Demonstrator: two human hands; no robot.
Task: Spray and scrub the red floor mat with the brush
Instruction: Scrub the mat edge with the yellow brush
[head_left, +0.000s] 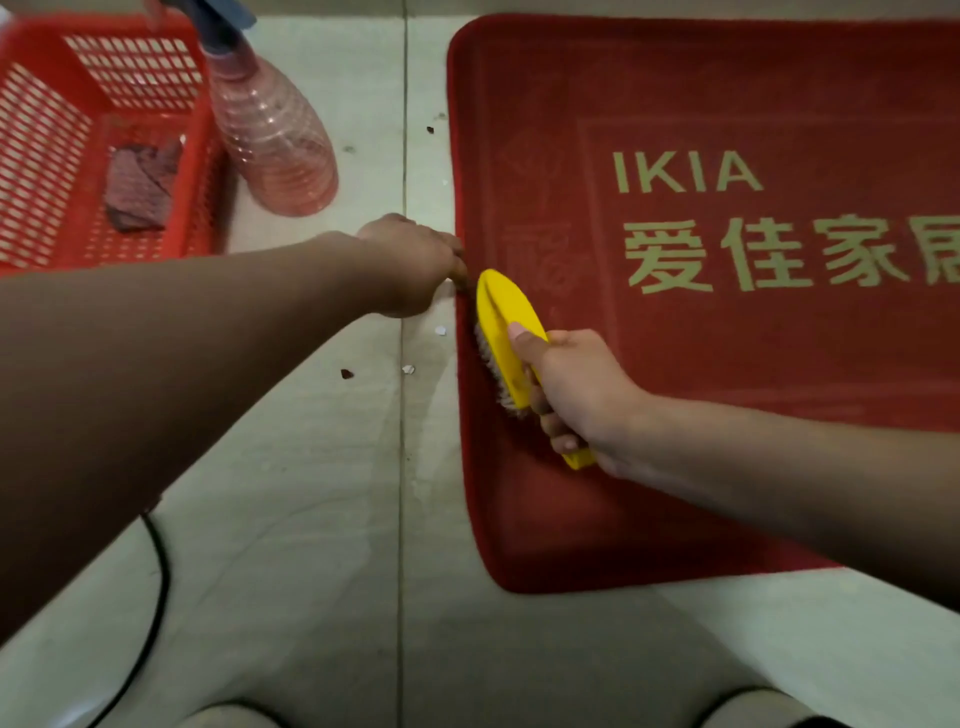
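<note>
The red floor mat (727, 364) with pale lettering lies on the tiled floor and fills the right of the view. My right hand (576, 395) grips the handle of a yellow scrub brush (503, 322), whose bristles press on the mat close to its left edge. My left hand (415, 270) reaches across to that left edge and pinches the mat's border just above the brush tip. A pink spray bottle (275, 135) with a dark trigger head stands on the floor to the left of the mat.
A red plastic basket (47, 156) at the upper left holds a dark folded cloth (140, 192). Small bits of debris (410, 369) lie on the tiles beside the mat. A black cable (156, 597) runs across the floor at the lower left.
</note>
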